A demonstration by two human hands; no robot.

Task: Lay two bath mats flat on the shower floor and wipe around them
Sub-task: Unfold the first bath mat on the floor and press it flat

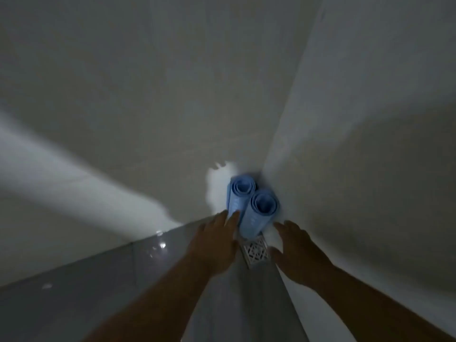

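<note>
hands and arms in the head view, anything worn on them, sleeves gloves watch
Both are bare. The left hand and right hand have no gloves, and no rings can be made out in the dim, blurry picture. Both forearms show no sleeves, watch or bands as far as the frame's lower edge.

One head-worn wide-angle view looks steeply down into a shower corner (262,169) where two pale walls meet the grey tiled floor (98,280). It sits close above outstretched forearms, the corner lying just below frame centre. The picture is dim and blurred.
</note>
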